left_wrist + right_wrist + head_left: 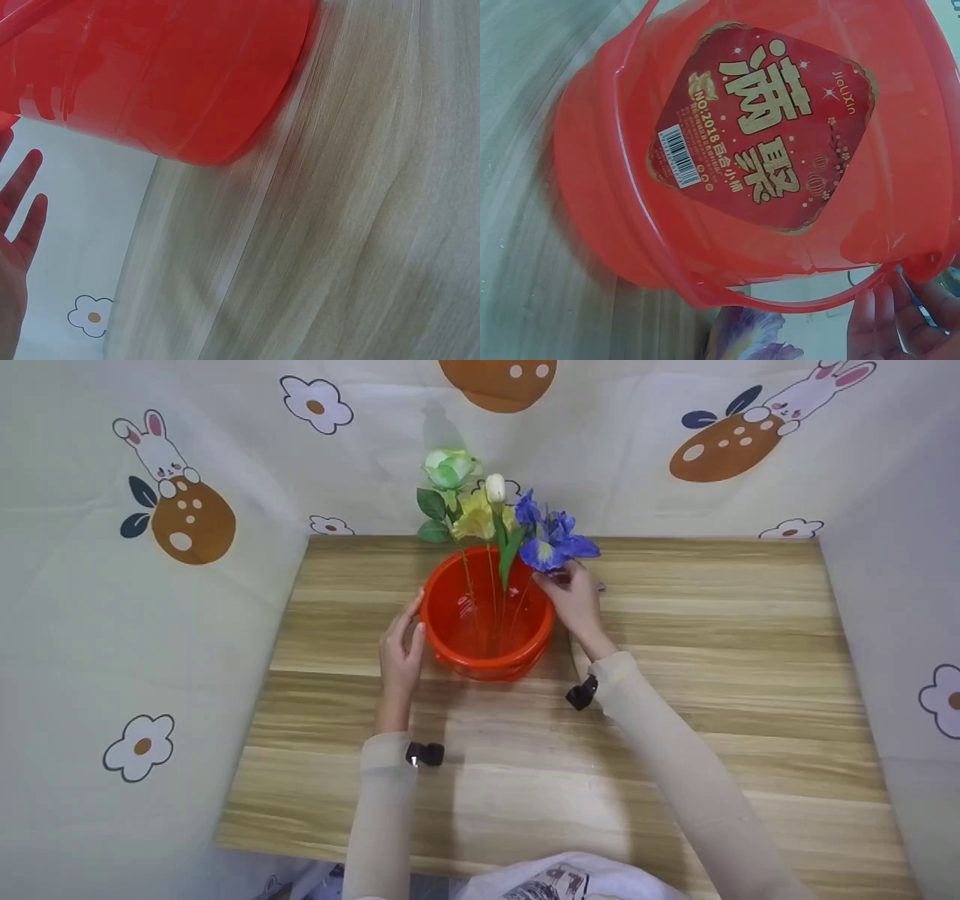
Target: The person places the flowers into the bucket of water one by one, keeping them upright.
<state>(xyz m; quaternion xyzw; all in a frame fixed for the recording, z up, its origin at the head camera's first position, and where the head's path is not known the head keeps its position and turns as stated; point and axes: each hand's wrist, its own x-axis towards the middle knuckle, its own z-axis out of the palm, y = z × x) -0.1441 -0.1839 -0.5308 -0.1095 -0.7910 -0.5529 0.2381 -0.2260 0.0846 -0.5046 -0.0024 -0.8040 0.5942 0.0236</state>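
A red plastic bucket [487, 663] stands on the wooden table. In it are a pale green rose [450, 469], a yellow flower [474, 516], a white tulip [495, 489] and a blue iris [551, 544], their stems running to the bottom. My left hand [401, 649] rests against the bucket's left side, fingers extended. At the right rim, my right hand [577, 604] pinches the iris just below its petals; its outer fingers lie near the bucket's handle [802, 306] in the right wrist view. Petals and rim partly hide those fingertips.
A purple flower [754, 334] lies behind the bucket in the right wrist view. A printed cloth backdrop [390, 450] rises along the table's back and sides. The bucket carries a dark red label [765, 127].
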